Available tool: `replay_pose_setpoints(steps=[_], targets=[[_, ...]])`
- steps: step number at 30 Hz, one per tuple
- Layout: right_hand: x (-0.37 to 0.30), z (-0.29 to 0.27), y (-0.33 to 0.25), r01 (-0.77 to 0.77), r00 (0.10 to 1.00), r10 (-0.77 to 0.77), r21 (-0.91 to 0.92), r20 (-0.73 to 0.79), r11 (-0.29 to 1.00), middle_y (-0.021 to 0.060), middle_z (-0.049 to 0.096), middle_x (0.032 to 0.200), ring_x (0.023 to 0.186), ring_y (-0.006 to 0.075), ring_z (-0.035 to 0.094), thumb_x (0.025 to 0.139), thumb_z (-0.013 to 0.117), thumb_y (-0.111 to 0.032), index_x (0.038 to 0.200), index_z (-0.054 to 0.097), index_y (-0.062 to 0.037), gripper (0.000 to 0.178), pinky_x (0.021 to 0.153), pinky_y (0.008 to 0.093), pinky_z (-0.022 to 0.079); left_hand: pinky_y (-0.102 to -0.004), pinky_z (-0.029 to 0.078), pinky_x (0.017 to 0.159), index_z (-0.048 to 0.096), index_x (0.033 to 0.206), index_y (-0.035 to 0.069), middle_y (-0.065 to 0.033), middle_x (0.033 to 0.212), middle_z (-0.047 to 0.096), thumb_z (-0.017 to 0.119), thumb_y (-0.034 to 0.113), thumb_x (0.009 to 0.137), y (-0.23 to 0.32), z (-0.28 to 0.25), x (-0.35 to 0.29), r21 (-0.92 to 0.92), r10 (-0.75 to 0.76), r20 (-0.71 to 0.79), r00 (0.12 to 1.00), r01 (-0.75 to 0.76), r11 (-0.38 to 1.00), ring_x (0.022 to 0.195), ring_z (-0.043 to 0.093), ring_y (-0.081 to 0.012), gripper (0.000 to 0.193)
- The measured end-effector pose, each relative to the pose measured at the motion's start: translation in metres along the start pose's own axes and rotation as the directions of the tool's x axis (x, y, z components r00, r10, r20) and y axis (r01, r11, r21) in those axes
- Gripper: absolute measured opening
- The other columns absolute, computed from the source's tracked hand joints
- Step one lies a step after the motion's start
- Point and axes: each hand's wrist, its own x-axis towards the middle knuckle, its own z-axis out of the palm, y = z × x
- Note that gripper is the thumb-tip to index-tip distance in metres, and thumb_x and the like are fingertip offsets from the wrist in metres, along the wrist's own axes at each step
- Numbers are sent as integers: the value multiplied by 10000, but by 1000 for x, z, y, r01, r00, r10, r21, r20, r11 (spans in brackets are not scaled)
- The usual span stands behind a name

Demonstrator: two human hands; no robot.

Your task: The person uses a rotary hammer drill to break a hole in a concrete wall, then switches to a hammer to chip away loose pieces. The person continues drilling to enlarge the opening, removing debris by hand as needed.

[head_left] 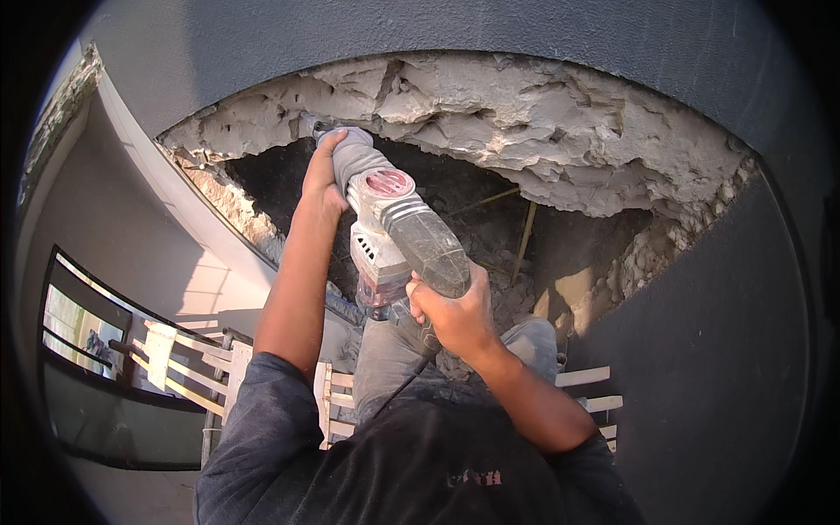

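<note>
A dusty grey-and-white demolition hammer [376,206] with a round red cap slants across the middle of the view. My left hand [324,175] is wrapped around its front barrel, close to the chuck. Near my body, my right hand [457,317] grips the rear handle, where the cable runs down. The tool's front end meets the jagged broken masonry [490,114] along the upper edge of a large opening in the wall. The bit's tip is hard to make out against the masonry.
Dark painted wall [420,31] surrounds the opening, which has rubble inside. Yellowish thin strips [524,241] lie in it. Wooden slats [341,398] form a platform around my legs. At the left is a dark-framed window [87,324] in a pale wall.
</note>
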Motion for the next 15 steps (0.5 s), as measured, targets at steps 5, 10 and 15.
replay_pose_setpoints(steps=[5, 10, 15], targets=[[-32, -3, 7, -44, 999, 45, 59, -9, 997, 66, 742, 872, 766, 107, 696, 910, 716, -49, 1060, 683, 26, 170, 680, 290, 562, -474, 618, 763, 604, 1208, 20, -159, 1027, 697, 733, 277, 911, -18, -3, -14, -41, 47, -6, 999, -47, 998, 832, 710, -307, 412], [-20, 2, 9, 3, 994, -20, 153, 111, 988, 69, 736, 897, 779, 114, 688, 919, 674, -19, 1035, 689, 21, 123, 684, 297, 557, -446, 617, 738, 573, 1211, -18, -199, 969, 685, 743, 328, 921, -16, -6, -10, -25, 64, -11, 998, -65, 998, 809, 709, -314, 483], [-24, -16, 93, 287, 953, -258, -194, 160, 938, 88, 720, 954, 793, 153, 684, 913, 630, 29, 1124, 643, 12, 212, 705, 310, 545, -442, 612, 740, 559, 1219, -21, -188, 978, 682, 749, 343, 914, -42, -36, -3, -36, 62, -2, 998, -62, 997, 824, 709, -307, 511]])
